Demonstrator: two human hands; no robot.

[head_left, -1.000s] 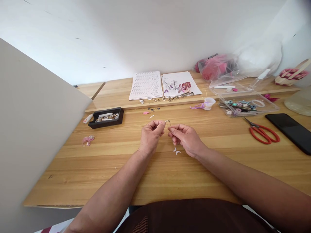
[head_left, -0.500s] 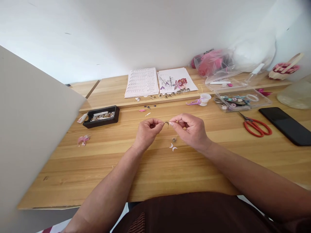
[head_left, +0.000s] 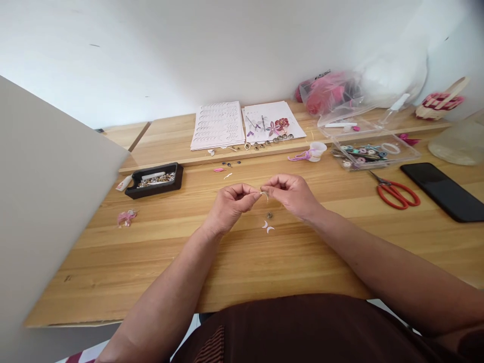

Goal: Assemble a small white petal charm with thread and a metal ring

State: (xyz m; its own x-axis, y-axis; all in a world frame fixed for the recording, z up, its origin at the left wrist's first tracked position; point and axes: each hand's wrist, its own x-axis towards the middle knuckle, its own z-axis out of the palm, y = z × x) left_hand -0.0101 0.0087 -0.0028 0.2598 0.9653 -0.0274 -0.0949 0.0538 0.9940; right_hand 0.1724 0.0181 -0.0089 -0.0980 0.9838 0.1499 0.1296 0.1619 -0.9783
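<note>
Over the middle of the table, my left hand point(head_left: 235, 205) pinches one end of a small, thin crescent-shaped piece point(head_left: 266, 196) between thumb and forefinger. My right hand point(head_left: 291, 195) is closed in a pinch at the same piece, its fingertips almost meeting those of the left. The piece curves downward between the hands and looks pale and shiny. Just below them on the wood lie a small round metallic bit point(head_left: 269, 215) and two white crescent cut-outs point(head_left: 268, 227).
Red-handled scissors point(head_left: 397, 194) and a black phone point(head_left: 444, 191) lie at right. Behind them stands a clear plastic box point(head_left: 365, 164) of small parts. A black tray point(head_left: 155, 191) of beads sits at left. Paper sheets point(head_left: 218, 126) rest on the raised back ledge.
The crescent piece has turned and shifted slightly right, now showing a pale, shiny side instead of a dark one. My right fingertips have moved closer to the left ones.
</note>
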